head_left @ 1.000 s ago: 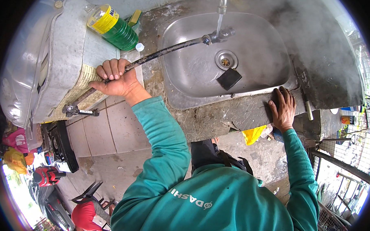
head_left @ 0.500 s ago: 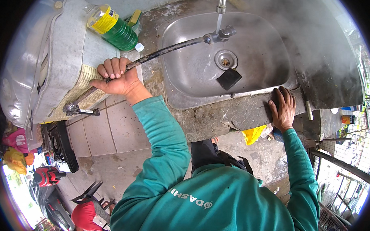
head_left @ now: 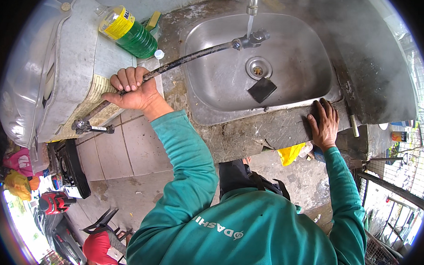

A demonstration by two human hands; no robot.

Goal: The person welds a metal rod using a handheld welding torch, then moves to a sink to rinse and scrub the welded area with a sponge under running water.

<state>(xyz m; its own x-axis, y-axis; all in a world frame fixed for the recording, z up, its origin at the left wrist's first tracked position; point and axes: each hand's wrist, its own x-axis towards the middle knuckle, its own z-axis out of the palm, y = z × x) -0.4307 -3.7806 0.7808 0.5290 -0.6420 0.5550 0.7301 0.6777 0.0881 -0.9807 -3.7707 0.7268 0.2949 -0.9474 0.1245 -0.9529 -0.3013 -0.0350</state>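
Note:
My left hand (head_left: 133, 88) is wrapped round a long, dark, worn metal rod (head_left: 191, 57) that has a knuckle-like joint at each end. Its far joint (head_left: 255, 39) hangs over the stainless steel sink (head_left: 294, 51), under water running from the faucet (head_left: 252, 10). The other joint (head_left: 91, 126) sticks out below my left hand, over the tiles. My right hand (head_left: 324, 123) lies with its fingers apart on the worn front edge of the counter (head_left: 239, 140), holding nothing. A dark square pad (head_left: 262, 90) lies in the basin beside the drain (head_left: 258, 69).
A bottle of green liquid (head_left: 136, 36) leans at the left near a yellow-green sponge (head_left: 153, 21). A pale, grimy casing (head_left: 74, 67) borders the left side. A short whitish stick (head_left: 354, 123) sits at the counter's right. A person in red (head_left: 98, 245) is at the lower left.

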